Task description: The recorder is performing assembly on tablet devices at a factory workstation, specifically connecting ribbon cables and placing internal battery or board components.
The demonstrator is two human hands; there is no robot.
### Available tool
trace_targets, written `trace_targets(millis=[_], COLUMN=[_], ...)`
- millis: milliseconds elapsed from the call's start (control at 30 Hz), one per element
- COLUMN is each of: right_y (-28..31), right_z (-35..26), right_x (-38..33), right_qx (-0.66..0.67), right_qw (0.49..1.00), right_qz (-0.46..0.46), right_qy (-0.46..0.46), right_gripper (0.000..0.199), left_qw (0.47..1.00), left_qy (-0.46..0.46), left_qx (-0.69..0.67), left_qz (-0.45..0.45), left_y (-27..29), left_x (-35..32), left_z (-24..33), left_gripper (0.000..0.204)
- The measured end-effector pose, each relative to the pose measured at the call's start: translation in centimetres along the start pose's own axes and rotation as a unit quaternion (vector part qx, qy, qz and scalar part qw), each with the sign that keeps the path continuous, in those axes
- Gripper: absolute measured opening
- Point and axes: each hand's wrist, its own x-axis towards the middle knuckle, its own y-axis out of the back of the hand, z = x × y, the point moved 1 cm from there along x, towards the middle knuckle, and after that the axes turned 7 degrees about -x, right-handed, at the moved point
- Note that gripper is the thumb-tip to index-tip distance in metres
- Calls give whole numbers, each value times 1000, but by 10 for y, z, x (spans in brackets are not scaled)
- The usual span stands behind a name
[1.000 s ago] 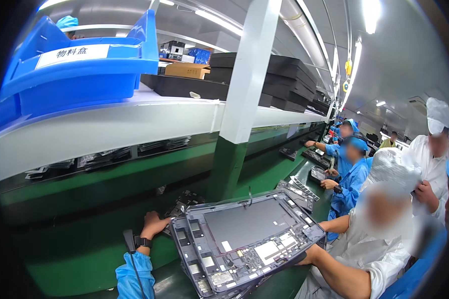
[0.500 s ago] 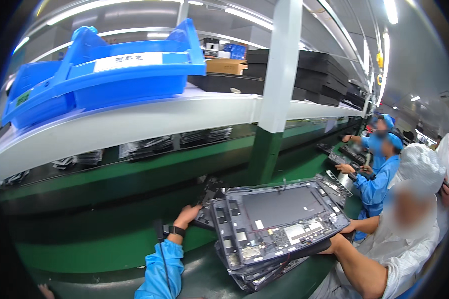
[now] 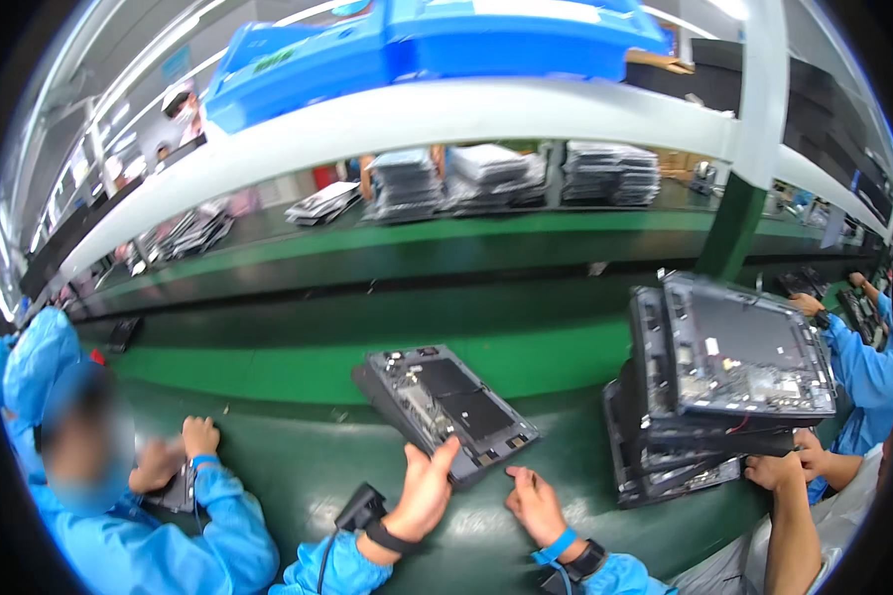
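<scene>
An opened tablet-like device, dark-framed with a bare circuit board and a flat black battery, is over the green bench at mid-view. A second dark layer shows under its left edge. My left hand grips the near edge, thumb on top and the other fingers hidden beneath. Just right of the device's near corner, my right hand is apart from it, fingers curled with nothing visible in them. At the right, a tilted stack of similar opened devices is held at its near side by a co-worker's hands.
A co-worker in blue works on a small dark item at the left. Beyond the green bench, a raised shelf carries several stacks of flat panels. Blue bins stand above, and a white-and-green post rises behind the device stack.
The view has swung left. My left hand has brought an opened device away from beside the stack to mid-bench. My right hand has come into view.
</scene>
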Motion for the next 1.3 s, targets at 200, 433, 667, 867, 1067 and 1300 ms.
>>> trace_targets(millis=[200,433,667,867,1067,1300], right_y=[4,35,53,40,4,-42], right_z=[-5,1,5,-6,-45,-40], right_x=[-22,-5,-3,-8,-47,-69], right_qx=[10,-226,-254,-336,-315,-317], right_qw=[988,966,965,901,885,926], right_qz=[-113,-97,-41,104,47,-115], right_qy=[-107,76,48,255,341,170], right_gripper=[34,18,12,23,41,14], left_qw=[993,985,879,704,637,631], left_qy=[2,-97,-221,-266,-272,-278], left_qx=[-53,120,338,636,667,669], left_qz=[104,-76,-253,-172,-274,-276], left_y=[38,49,98,118,127,118], left_x=[-129,-192,-196,-153,-106,-93], left_z=[-49,-36,26,72,66,56], left_gripper=[41,31,23,23,18,12])
